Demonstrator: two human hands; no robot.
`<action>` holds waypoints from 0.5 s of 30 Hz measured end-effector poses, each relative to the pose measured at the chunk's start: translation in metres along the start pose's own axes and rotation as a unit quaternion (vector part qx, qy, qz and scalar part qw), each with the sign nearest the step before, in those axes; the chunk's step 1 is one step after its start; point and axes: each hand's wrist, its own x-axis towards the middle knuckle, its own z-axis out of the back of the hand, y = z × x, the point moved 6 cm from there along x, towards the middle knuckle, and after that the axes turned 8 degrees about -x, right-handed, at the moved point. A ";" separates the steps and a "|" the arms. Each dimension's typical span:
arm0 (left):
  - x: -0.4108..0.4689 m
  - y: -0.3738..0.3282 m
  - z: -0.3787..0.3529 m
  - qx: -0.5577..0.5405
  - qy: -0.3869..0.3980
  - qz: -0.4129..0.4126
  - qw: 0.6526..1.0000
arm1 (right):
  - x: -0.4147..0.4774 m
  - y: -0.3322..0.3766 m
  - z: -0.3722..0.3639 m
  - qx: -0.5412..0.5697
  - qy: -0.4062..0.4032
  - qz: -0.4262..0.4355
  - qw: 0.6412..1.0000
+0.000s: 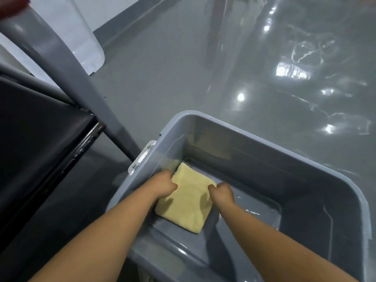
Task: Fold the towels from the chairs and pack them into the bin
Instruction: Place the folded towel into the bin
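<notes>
Towel [185,204], pale yellow and folded into a thick square, lies down inside the bin [264,139], in the bin's left near corner, flat against the floor of the bin or just above it; which of the two cannot be told. The left hand [164,185] clasps the towel's left edge close to the bin's left wall, fingers curled over the cloth. The right hand [222,193] grips the towel's right corner, knuckles bent, toward the middle of the bin. Both forearms reach in over the bin's near rim. A white latch [142,157] sits on the bin's left rim. Left of the bin stands a black chair seat [40,139] with a grey frame leg [71,68]. The bin rests on a glossy grey floor [183,78].
</notes>
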 end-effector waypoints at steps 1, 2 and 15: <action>-0.007 -0.003 0.006 -0.088 0.011 0.009 0.996 | -0.002 0.014 0.007 0.000 -0.006 0.023 1.000; -0.020 -0.009 0.014 -0.185 0.029 0.022 0.982 | -0.009 0.031 0.015 0.007 -0.009 0.052 0.999; -0.277 0.036 0.273 -0.229 -0.352 -0.040 0.907 | -0.258 0.318 0.032 0.004 0.111 0.396 0.912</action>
